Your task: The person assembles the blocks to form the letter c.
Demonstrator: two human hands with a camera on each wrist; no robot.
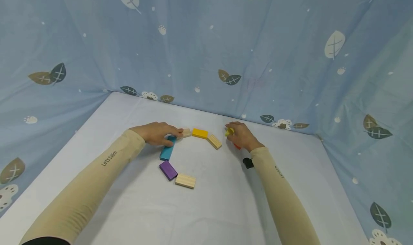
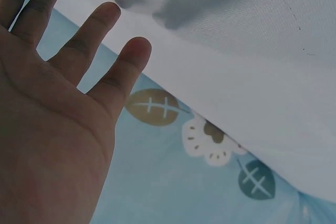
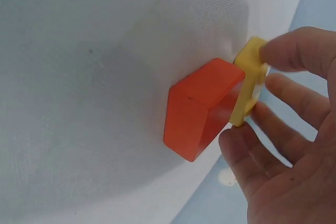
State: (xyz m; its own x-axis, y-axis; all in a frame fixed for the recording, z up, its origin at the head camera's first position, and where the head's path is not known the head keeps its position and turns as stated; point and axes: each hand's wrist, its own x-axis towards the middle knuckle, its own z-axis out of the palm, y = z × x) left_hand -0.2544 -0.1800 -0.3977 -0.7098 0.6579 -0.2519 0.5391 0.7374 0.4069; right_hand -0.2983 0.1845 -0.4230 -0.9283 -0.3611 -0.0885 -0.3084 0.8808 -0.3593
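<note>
My left hand point(image 1: 158, 133) reaches over the corner where a pale wooden block point(image 1: 185, 133) meets a blue block point(image 1: 166, 151). A fingertip touches the wooden block, while the thumb lies at the blue block's upper end. In the left wrist view the fingers are spread and mostly straight. My right hand point(image 1: 242, 134) pinches a small yellow piece point(image 3: 251, 72) between thumb and fingers. Right against that piece is a red angular block point(image 3: 197, 106), mostly hidden by the hand in the head view. Whether the two are joined I cannot tell.
A yellow block point(image 1: 200, 133) and a grooved wooden block point(image 1: 214, 141) continue the curved row at the back. Purple point(image 1: 168, 170) and wooden point(image 1: 185, 181) blocks lie nearer. A black object point(image 1: 247, 163) shows beneath the right wrist. Blue patterned cloth point(image 1: 206, 58) walls the white surface.
</note>
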